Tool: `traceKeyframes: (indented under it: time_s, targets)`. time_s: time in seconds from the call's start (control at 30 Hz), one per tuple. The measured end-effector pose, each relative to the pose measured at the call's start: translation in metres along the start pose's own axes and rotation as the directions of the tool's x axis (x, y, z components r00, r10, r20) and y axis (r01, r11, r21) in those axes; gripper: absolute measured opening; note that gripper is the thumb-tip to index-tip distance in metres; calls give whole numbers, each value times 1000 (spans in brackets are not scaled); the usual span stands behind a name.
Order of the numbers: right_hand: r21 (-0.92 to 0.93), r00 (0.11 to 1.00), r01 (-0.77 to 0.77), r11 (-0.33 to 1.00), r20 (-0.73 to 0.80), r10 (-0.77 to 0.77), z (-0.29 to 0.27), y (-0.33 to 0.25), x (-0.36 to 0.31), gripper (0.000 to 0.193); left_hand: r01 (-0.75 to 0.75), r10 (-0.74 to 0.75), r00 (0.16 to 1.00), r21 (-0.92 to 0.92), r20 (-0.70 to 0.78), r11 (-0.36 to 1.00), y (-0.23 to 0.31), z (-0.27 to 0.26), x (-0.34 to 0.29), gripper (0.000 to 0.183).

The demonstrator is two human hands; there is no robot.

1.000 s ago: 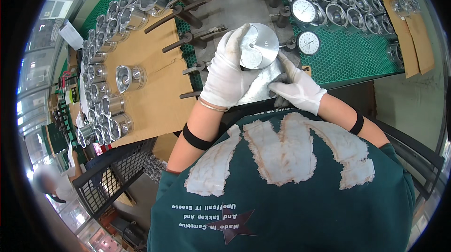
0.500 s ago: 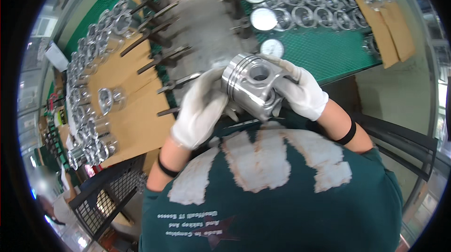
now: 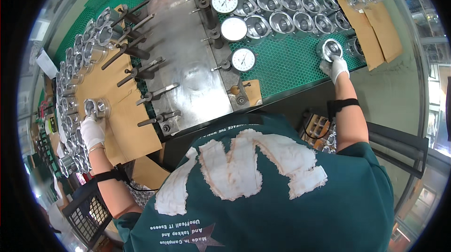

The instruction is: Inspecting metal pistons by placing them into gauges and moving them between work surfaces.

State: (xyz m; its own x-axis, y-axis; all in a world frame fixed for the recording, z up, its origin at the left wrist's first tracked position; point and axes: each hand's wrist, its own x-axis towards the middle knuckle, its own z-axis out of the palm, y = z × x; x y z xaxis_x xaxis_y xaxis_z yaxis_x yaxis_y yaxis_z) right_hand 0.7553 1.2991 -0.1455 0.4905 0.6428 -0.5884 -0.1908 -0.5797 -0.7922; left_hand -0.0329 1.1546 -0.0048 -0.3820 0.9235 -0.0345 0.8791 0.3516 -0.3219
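Far apart, my two white-gloved hands are each at a separate metal piston. On the right, my right hand (image 3: 339, 68) is closed on a piston (image 3: 330, 48), its hollow end up on the green mat near the mat's front edge. Out on the left, my left hand (image 3: 92, 133) has its fingers closed at the near, open side of another piston (image 3: 102, 107), which lies on its side on brown cardboard (image 3: 127, 130). The fingertips of both hands are partly hidden inside the pistons.
Between my hands lies a smooth metal plate (image 3: 183, 64) with rod-like stops on its left and several dial gauges (image 3: 243, 59) on its right. Rows of pistons (image 3: 282, 22) stand on the green mat (image 3: 277, 73); more pistons (image 3: 70, 85) line the left edge.
Both hands held one piston before my body. Now they are spread wide: the right is at the mat's right side with a piston, the left at the piston on the cardboard.
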Motion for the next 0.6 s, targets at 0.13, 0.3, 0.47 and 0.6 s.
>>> traceKeyframes:
  time_s: [0.13,0.3,0.47,0.6]
  targets:
    - [118,998,47,992,-38,-43,22,-1,-10,44,6,-6,1000,145,-3,989,7,-5,-3,47]
    - [-108,879,413,904,-211,-427,46,6,-57,62,280,-262,960,-380,99,882,-4,12,-37,53]
    - [62,793,583,810,173,-584,119,-21,-169,58,234,-280,937,-970,208,61,36,-47,-79,50]
    - [65,253,735,675,898,-361,191,-29,-279,59,274,131,961,-899,243,-342,112,-128,-107,45]
